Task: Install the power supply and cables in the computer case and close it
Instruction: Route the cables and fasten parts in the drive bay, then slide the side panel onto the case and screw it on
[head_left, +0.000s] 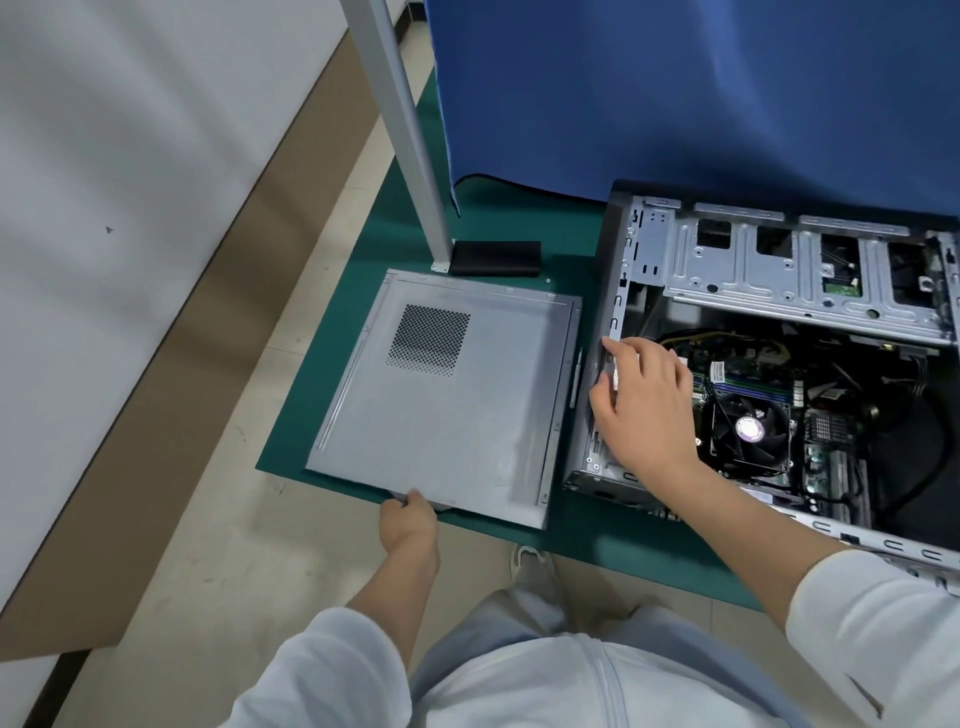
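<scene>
While our left hand (408, 522) pinches the near edge of the side panel (447, 395), which lies flat on the green mat (524, 228) at nine o'clock from the open computer case (779, 374), our right hand (644, 400) curls its fingers over the case's left frame edge. We judge that lifting the panel one-handed could let it sag, slip and scrape the mat. Loose cables (727, 340) inside might also catch under it on closing.

The side panel (447, 395) lies flat on the worktop (519, 234), its near edge in the left grip (408, 514). Right of that grip lies the open computer case (779, 364), the right grip (644, 400) on its left wall.
</scene>
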